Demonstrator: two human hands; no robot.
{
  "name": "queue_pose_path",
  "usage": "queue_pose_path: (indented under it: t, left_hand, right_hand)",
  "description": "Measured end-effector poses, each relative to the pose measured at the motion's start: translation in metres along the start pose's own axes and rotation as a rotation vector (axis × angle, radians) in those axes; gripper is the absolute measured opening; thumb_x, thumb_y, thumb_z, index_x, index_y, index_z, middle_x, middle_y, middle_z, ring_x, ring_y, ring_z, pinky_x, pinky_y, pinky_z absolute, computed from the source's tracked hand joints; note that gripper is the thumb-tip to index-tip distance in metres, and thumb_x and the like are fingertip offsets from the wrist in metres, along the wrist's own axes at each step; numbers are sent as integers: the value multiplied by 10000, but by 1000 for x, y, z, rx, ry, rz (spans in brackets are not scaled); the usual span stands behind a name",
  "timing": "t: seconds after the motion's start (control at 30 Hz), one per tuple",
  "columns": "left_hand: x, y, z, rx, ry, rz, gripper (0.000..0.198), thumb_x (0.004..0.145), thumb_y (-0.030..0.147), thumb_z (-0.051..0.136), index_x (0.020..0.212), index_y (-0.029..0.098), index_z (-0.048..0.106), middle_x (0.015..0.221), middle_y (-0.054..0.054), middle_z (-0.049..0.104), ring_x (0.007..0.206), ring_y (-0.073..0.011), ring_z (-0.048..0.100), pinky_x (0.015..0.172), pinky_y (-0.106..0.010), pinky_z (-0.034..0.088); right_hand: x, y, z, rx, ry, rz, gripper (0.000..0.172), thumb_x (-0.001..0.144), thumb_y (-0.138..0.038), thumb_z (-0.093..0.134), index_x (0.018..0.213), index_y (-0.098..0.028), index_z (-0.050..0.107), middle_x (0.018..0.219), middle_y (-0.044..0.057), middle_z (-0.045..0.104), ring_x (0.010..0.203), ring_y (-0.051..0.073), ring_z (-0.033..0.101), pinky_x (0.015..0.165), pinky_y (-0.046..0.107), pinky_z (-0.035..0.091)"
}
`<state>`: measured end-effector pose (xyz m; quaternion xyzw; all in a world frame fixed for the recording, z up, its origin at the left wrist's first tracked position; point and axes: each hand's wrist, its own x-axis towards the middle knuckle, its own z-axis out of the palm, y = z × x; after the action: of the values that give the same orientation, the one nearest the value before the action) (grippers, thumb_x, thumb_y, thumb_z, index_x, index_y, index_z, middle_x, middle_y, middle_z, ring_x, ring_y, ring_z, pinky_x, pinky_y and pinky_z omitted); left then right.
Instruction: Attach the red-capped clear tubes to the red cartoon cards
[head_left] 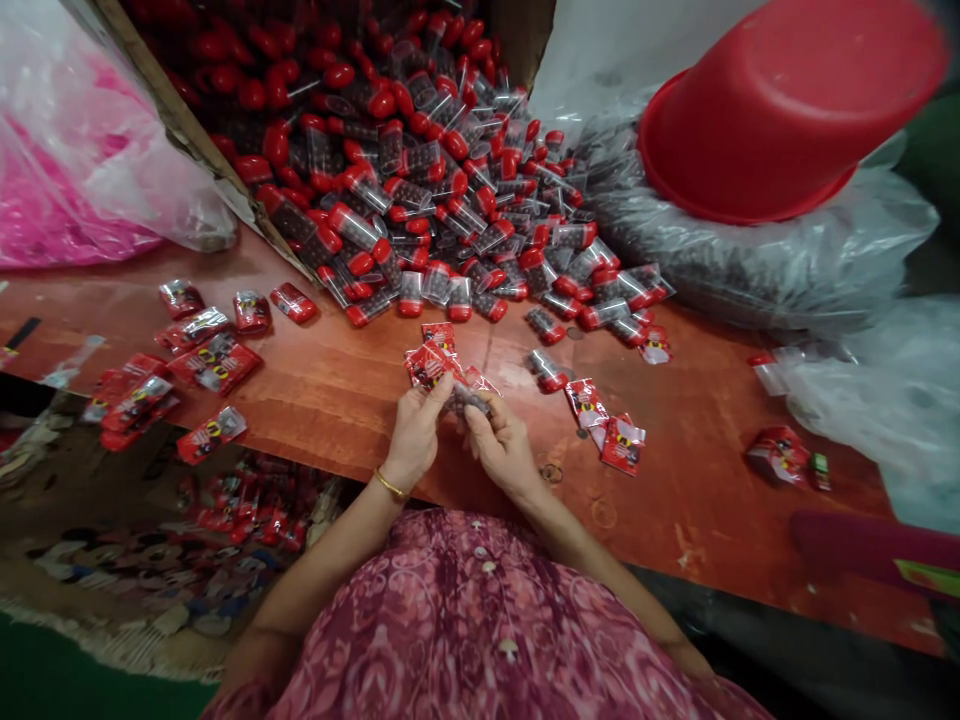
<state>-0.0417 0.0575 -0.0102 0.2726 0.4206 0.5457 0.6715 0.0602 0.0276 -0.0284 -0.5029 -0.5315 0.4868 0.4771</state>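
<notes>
Red foil packet (433,362) gripped by left hand (416,435), right hand (504,447) gripping clear tube (471,400), red-capped tubes (420,200) heaped far on desk (675,500)

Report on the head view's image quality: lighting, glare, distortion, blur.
Head view: wide-angle distortion bows the table edge and warps the red basin; light is soft and even, without harsh shadows; glare shows on the plastic bag and tubes; the left hand, right hand and red packet look reasonably sharp, without obvious motion blur.
</notes>
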Motion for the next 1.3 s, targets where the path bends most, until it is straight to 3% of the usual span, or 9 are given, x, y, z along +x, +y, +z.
queue_pose_path:
  t: [0.27, 0.37, 0.53, 0.67, 0.87, 0.97, 1.07, 1.17, 1.3]
  left_hand:
    - [-5, -1, 4, -12, 14, -143, 370, 632, 481, 713, 587, 138, 580, 417, 65, 451, 355, -75, 468, 364, -201, 358]
    - [-7, 2, 2, -109, 92, -77, 320, 583, 408, 771, 690, 138, 637, 602, 11, 632, 598, -122, 622, 575, -225, 491]
    - [-3, 9, -4, -233, 100, -154, 225, 661, 317, 736, 778, 135, 673, 808, -42, 712, 884, -176, 651, 847, -295, 476]
    - [0, 14, -13, -262, 73, -300, 148, 713, 280, 698, 721, 136, 662, 692, -1, 681, 675, -105, 629, 722, -228, 493]
    - [-5, 8, -12, -218, 39, -175, 190, 679, 318, 732, 720, 149, 655, 593, 36, 617, 507, -58, 531, 521, -164, 442]
    - [-1, 14, -17, -197, 64, -199, 170, 718, 321, 698, 736, 158, 652, 672, 3, 664, 620, -93, 609, 632, -197, 491]
    - [9, 36, -47, -244, 255, -188, 226, 824, 384, 564, 770, 182, 648, 843, -32, 710, 840, -129, 657, 775, -242, 504]
    - [19, 61, -86, -348, 479, 92, 338, 844, 489, 479, 792, 196, 640, 930, -24, 713, 985, -104, 622, 837, -210, 482]
    - [19, 59, -84, -184, 447, 124, 389, 776, 534, 531, 824, 170, 660, 954, -58, 706, 973, -128, 627, 837, -226, 485]
  right_hand:
    - [21, -4, 2, 323, -83, 241, 414, 659, -595, 637, 761, -208, 532, 531, -61, 569, 317, 60, 393, 357, 221, 353]
    - [32, 3, 8, 292, -3, 248, 423, 564, -532, 724, 555, -207, 454, 438, -76, 484, 340, 57, 370, 359, 208, 299]
    - [41, 5, 21, 197, 158, 62, 482, 573, -494, 725, 448, -203, 362, 455, -73, 411, 446, 58, 350, 450, 210, 327]
    - [36, 5, 20, 111, 43, 4, 411, 701, -529, 624, 545, -203, 428, 495, -69, 424, 451, 64, 364, 447, 206, 330]
    - [27, 2, 18, 64, -224, -36, 339, 844, -504, 464, 673, -213, 448, 584, -50, 512, 425, 69, 447, 443, 206, 385]
    - [31, -6, 11, -142, -180, -132, 321, 873, -471, 434, 695, -213, 503, 638, -18, 569, 547, 102, 530, 566, 232, 438]
    - [41, -12, -19, -590, 33, -143, 279, 880, -441, 449, 843, -206, 595, 794, 51, 646, 723, 168, 576, 699, 293, 438]
    - [53, -7, -60, -1040, 305, 25, 306, 848, -361, 505, 1008, -116, 593, 963, 185, 637, 906, 292, 551, 784, 410, 404]
    - [58, 12, -85, -1250, 165, 67, 326, 840, -227, 459, 1117, -90, 562, 1164, 215, 582, 1036, 334, 511, 863, 472, 371]
